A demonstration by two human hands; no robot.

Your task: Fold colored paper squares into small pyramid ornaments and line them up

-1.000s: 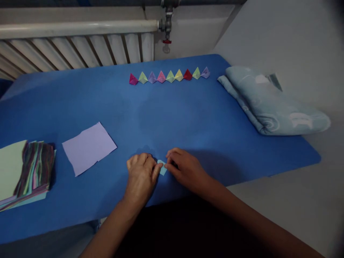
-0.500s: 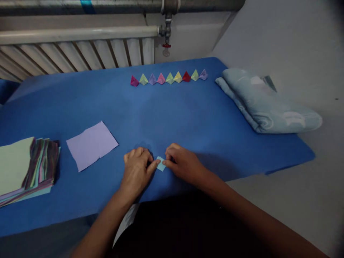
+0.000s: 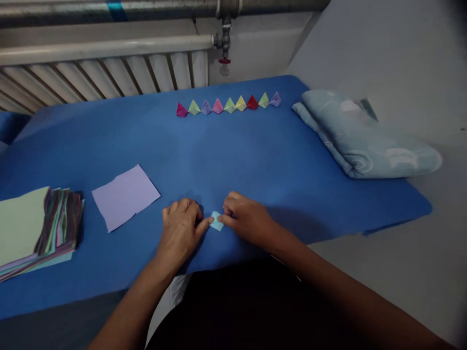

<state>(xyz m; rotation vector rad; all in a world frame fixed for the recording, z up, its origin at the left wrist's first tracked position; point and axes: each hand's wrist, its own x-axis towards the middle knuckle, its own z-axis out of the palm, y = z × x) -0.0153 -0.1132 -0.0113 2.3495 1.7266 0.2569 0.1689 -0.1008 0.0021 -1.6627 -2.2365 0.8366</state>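
Note:
A small light-blue folded paper (image 3: pixel 216 221) lies on the blue cloth near the front edge, between my two hands. The thumb of my left hand (image 3: pixel 181 225) touches its left corner, with the other fingers curled on the cloth. From the right, my right hand (image 3: pixel 248 217) has its thumb on the paper's right side and its fingers curled in. Both hands hold the paper at its sides. Left of my hands lies a purple sheet (image 3: pixel 126 198).
A stack of coloured paper (image 3: pixel 24 221) sits at the far left. Several small folded paper pieces (image 3: pixel 218 106) form a row at the back. A folded light-blue blanket (image 3: pixel 365 138) lies at the right. Behind the blue surface (image 3: pixel 226 150) stands a radiator (image 3: pixel 109 78).
My left thumb has shifted slightly left on the light-blue paper, and more of the paper shows. The whole view has moved slightly.

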